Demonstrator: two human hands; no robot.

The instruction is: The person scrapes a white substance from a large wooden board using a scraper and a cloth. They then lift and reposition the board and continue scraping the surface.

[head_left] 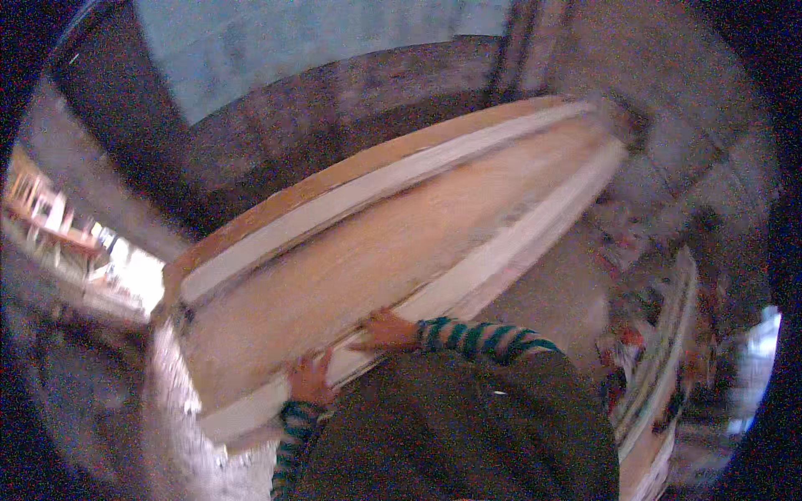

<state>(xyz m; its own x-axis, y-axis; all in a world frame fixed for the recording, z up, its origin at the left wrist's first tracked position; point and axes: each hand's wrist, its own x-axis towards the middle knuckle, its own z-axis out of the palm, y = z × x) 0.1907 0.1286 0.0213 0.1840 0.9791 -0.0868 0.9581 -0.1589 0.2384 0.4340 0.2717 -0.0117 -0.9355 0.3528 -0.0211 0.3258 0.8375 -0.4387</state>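
Wooden panel (401,242), long and brown, stretches before me from the near left to the far right, and I cannot tell what carries it. Beyond it, at the far left, a wide blue-grey sheet (334,42) with a curved lower edge fills much of the background. My own dark garment (468,434) takes up the near middle, close against the panel's near side. Two pale strips run lengthwise on the panel: the far strip (368,190) lies just inside the brown far border, while the near strip (493,255) follows the side closest to me. To the right, well apart from the panel, long pale pieces (672,342) lie among a jumble too blurred for me to sort out. At the left, a bright area (125,259) shows past the panel's left end. Green-and-pale striped sleeves (480,338) cover my forearms. My right hand (388,331) is open on the near strip, its fingers extended to the left. My left hand (311,380) rests just beside it, nearer and farther left, also open on that strip with fingers spread. Blur hides how firmly either one presses. Among the jumble at the right sits a small red item (631,336).
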